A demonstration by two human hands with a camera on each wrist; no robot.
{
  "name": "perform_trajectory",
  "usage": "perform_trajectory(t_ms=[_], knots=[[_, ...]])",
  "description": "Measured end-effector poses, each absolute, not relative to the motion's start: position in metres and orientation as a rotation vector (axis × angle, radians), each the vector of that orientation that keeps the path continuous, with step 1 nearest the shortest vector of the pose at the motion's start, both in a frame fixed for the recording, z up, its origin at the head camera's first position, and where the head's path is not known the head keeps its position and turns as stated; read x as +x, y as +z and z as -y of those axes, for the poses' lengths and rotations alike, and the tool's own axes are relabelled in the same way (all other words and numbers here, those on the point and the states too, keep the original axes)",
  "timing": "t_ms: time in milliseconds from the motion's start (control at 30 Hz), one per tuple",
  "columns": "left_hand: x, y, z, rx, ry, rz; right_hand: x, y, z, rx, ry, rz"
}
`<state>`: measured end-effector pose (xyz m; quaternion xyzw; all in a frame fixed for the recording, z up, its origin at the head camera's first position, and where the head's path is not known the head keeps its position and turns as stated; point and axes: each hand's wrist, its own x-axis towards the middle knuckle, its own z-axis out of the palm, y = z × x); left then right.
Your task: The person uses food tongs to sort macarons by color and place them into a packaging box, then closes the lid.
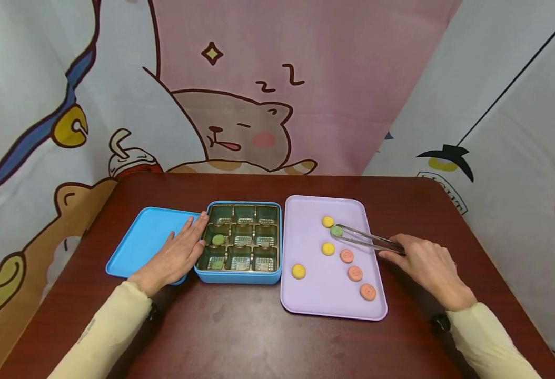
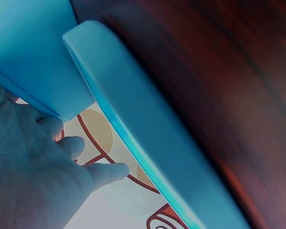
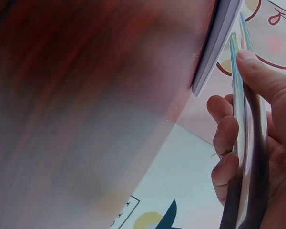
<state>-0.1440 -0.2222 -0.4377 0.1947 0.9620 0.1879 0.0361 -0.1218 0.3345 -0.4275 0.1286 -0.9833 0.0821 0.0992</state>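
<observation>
My right hand (image 1: 426, 266) grips metal tongs (image 1: 365, 238) from the right side of a lilac tray (image 1: 306, 295). The tong tips sit around a green button-like disc (image 1: 336, 231) on the tray. In the right wrist view, thumb and fingers wrap the tongs' dark handles (image 3: 252, 162). My left hand (image 1: 175, 255) lies with straight fingers against the left rim of a blue box (image 1: 239, 278). Inside the box is a gold divided insert (image 1: 243, 239). Green discs lie in its middle-left compartment (image 1: 218, 240) and front-left compartment (image 1: 217, 264).
Several yellow discs (image 1: 298, 271) and orange discs (image 1: 355, 273) lie on the tray. A blue lid (image 1: 147, 239) rests left of the box, partly under my left hand. The brown table (image 1: 239, 326) ends at a printed curtain (image 1: 334, 105) behind.
</observation>
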Motion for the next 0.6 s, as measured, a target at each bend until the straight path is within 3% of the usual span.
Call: perform_trajectory(t_ms=[600], knots=[[-0.144,-0.438,0.222,0.603,0.589,-2.952,-0.117,-0.408,-0.320,0.452,0.245,2.758]])
